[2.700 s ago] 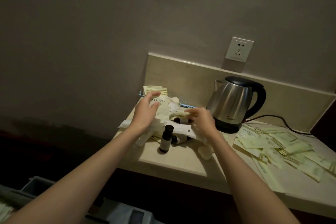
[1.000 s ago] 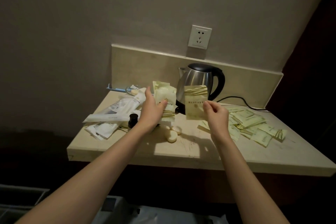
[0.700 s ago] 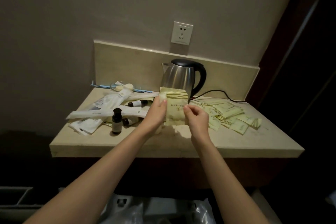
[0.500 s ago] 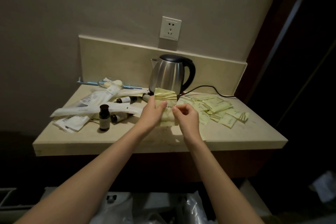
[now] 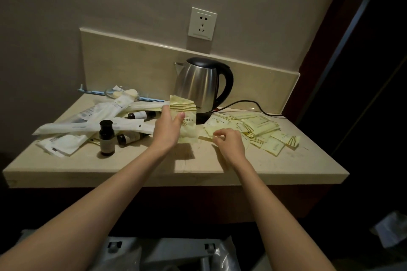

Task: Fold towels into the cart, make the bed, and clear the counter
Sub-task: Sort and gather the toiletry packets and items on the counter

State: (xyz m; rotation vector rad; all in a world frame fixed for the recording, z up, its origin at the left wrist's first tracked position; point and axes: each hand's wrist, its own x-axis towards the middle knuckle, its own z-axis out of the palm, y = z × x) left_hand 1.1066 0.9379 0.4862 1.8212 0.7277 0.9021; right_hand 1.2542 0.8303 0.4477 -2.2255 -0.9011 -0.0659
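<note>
Dim room, plain grey-beige wall point(image 5: 110, 2), white wall socket point(image 5: 202, 24), pale stone backsplash point(image 5: 132, 64), dark wooden panel point(image 5: 326, 55) at right, possibly a doorframe

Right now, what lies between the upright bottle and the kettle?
In the head view, between the bottle and the kettle: two bottles lying down, long white packets, and the left hand holding yellow sachets.
</note>
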